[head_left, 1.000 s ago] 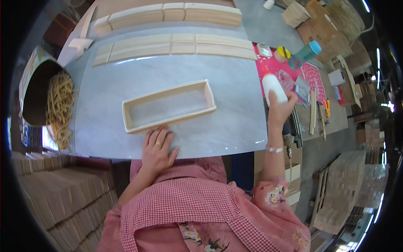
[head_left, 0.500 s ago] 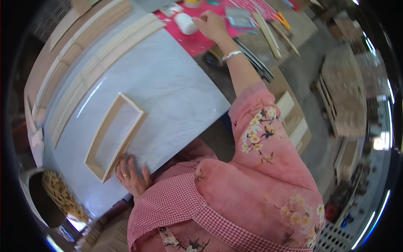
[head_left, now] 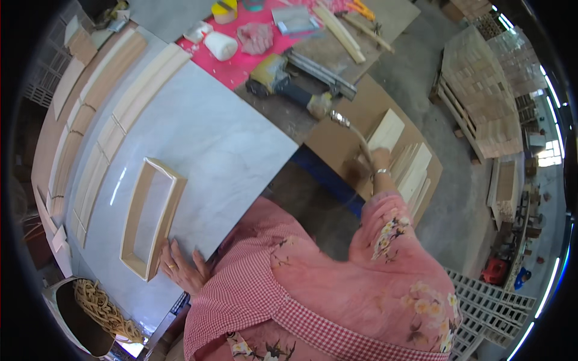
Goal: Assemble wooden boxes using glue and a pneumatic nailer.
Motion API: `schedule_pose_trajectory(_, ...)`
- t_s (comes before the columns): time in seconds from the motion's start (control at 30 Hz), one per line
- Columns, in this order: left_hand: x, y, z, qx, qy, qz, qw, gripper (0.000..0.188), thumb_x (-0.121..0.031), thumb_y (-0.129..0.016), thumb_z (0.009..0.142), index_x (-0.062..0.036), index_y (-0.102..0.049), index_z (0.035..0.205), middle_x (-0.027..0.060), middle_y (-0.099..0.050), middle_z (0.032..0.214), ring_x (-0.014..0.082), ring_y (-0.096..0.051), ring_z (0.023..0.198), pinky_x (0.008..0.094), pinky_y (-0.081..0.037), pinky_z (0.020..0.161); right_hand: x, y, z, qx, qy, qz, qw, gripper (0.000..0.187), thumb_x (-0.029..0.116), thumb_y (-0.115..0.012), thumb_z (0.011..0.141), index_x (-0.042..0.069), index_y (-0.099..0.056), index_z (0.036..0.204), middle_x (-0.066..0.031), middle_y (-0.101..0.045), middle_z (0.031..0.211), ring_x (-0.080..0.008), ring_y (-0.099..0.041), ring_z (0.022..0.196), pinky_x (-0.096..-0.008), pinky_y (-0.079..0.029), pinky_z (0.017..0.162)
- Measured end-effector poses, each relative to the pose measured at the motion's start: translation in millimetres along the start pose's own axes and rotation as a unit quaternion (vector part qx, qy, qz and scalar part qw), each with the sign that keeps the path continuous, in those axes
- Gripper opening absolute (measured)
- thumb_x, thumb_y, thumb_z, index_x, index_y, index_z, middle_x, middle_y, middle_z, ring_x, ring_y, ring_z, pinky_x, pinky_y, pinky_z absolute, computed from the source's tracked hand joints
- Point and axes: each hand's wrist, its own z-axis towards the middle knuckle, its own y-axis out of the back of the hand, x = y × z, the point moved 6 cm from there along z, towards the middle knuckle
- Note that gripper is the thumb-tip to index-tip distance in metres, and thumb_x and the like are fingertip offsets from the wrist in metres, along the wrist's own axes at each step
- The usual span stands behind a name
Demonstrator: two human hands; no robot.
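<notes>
A shallow rectangular wooden frame (head_left: 167, 222) lies on the glossy grey tabletop (head_left: 223, 132). Beside its near end my left hand (head_left: 182, 268) rests with fingers spread, the fingertips against or close to the frame's side. My right arm stretches out to the right, where my right hand (head_left: 379, 157) is at the pale wooden boards (head_left: 388, 128) lying on brown cardboard (head_left: 355, 114). The fingers of that hand are mostly hidden behind the hose, so what they grip does not show. A nail gun (head_left: 289, 87) with its hose fitting lies between the tabletop and the cardboard.
Bundled wooden strips (head_left: 120, 123) line the table's far left. A container (head_left: 72, 316) of tan rubber bands (head_left: 102, 307) stands at lower left. On a pink cloth (head_left: 235, 69) are a white bottle (head_left: 221, 46), a crumpled rag (head_left: 255, 38) and a tape roll (head_left: 224, 11). Stacked wood (head_left: 481, 84) stands right.
My right hand has moved from beside the white bottle to the boards on the right. My left hand stays by the frame. The view has swung rightward, bringing the nail gun into sight.
</notes>
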Motion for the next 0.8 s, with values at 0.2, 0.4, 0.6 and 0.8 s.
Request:
schedule_pose_trajectory(0.2, 3, 5, -6, -0.007, 0.008, -0.002, 1.000, 0.055, -0.030, -0.064, 0.091, -0.0033, -0.055, 0.139, 0.0176, -0.050, 0.147, 0.0390, -0.047, 0.131, 0.0516, -0.033, 0.114, 7, 3, -16, 0.049, 0.013, 0.029, 0.998, 0.098, 0.062, -0.082, 0.073, -0.011, -0.048, 0.129, -0.0368, -0.054, 0.124, -0.0501, -0.062, 0.110, -0.0518, -0.053, 0.096)
schedule_pose_trajectory(0.4, 1, 6, -4, 0.004, 0.019, -0.031, 0.999, 0.053, -0.026, -0.066, 0.090, -0.0031, -0.056, 0.137, 0.0179, -0.050, 0.146, 0.0393, -0.047, 0.132, 0.0517, -0.033, 0.115, 22, 67, -36, -0.043, 0.017, 0.071, 0.996, 0.089, 0.059, -0.079, 0.077, -0.010, -0.053, 0.126, -0.0351, -0.059, 0.120, -0.0480, -0.062, 0.110, -0.0498, -0.053, 0.096)
schedule_pose_trajectory(0.6, -3, 11, 3, -0.027, 0.002, -0.038, 0.999, 0.050, -0.022, -0.070, 0.087, -0.0033, -0.059, 0.133, 0.0179, -0.051, 0.145, 0.0398, -0.047, 0.131, 0.0506, -0.035, 0.114, 140, 196, -84, -0.142, 0.190, 0.241, 0.941, 0.070, 0.046, -0.080, 0.080, -0.004, -0.059, 0.124, -0.0252, -0.066, 0.118, -0.0408, -0.066, 0.108, -0.0472, -0.052, 0.095)
schedule_pose_trajectory(0.8, 20, 31, -6, -0.106, 0.047, -0.215, 0.970, 0.038, -0.003, -0.072, 0.081, -0.0039, -0.068, 0.118, 0.0150, -0.059, 0.137, 0.0350, -0.056, 0.121, 0.0451, -0.040, 0.109, 336, 219, -236, 0.044, 0.606, 0.374, 0.700, 0.082, 0.027, -0.083, 0.079, -0.001, -0.047, 0.147, -0.0216, -0.057, 0.141, -0.0342, -0.058, 0.125, -0.0408, -0.046, 0.106)
